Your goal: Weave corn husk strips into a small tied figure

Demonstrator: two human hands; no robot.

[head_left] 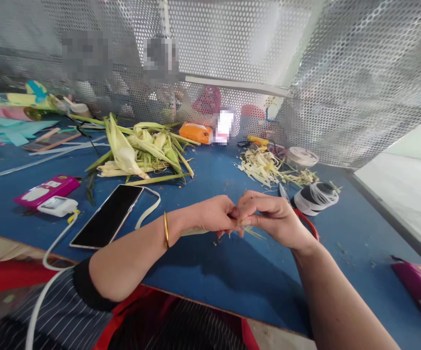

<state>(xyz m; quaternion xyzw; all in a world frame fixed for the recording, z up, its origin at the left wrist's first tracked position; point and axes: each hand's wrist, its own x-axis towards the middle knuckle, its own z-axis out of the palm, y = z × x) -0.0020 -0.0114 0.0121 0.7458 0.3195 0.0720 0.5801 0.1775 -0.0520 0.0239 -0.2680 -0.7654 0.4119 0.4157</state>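
Close together over the middle of the table, my left hand (212, 214) and my right hand (269, 214) are both closed on a thin plant stalk (194, 232). Its pale green length runs back beneath my left wrist. Fine straw-coloured strands (256, 234) stick out under my right hand. The fingertips of both hands meet and hide the part of the stalk between them. Scissors with a red handle (308, 223) lie partly behind my right hand. Beyond them a spool of white and black cord (316, 198) rests on its side.
A heap of green husks and stalks (141, 150) lies at the back left, pale shreds (263, 166) at the back right. A phone (108, 216), white cable (148, 209), magenta devices (48, 190), orange packet (196, 132) and tape roll (303, 156) are on the blue table (232, 277).
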